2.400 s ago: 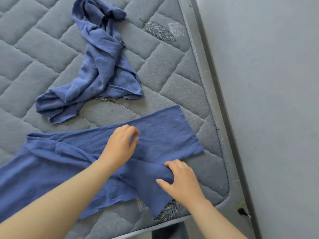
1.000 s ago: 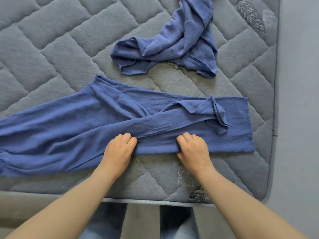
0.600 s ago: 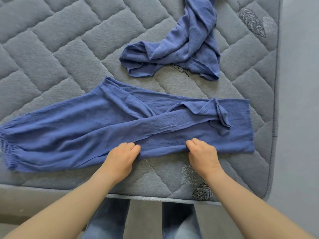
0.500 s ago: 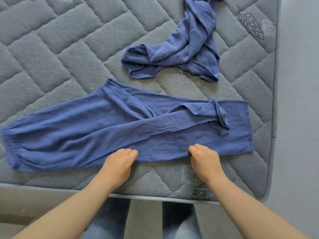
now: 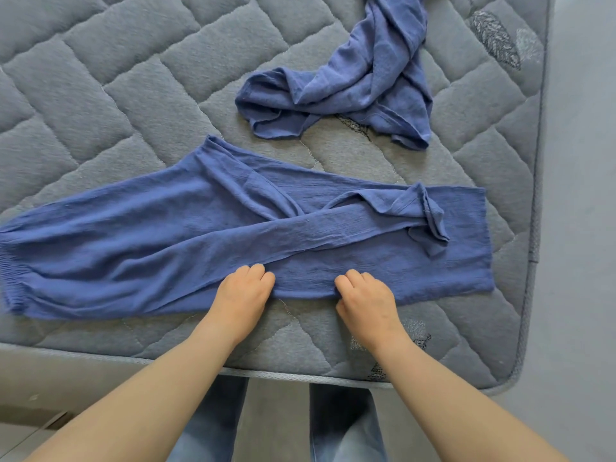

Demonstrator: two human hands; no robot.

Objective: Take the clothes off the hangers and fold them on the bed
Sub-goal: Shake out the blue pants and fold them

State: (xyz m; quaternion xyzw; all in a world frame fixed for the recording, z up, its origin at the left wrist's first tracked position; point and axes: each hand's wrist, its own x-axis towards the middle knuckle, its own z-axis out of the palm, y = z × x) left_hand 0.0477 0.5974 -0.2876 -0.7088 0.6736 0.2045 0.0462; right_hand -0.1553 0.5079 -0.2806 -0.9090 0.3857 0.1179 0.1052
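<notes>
Head view: the left hand and right hand have slid closer together, fingers curled and pinching the near edge of the blue trousers, which lie flat on the bed with the crumpled blue garment at 1 o'clock, so a fold toward 12 o'clock looks imminent.

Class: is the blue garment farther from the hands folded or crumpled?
Crumpled: the far garment lies twisted and bunched on the mattress, with no flat layers.

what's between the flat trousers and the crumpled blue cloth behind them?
Only bare mattress: a quilted strip separates the trousers from the crumpled cloth. Head view shows it.
</notes>
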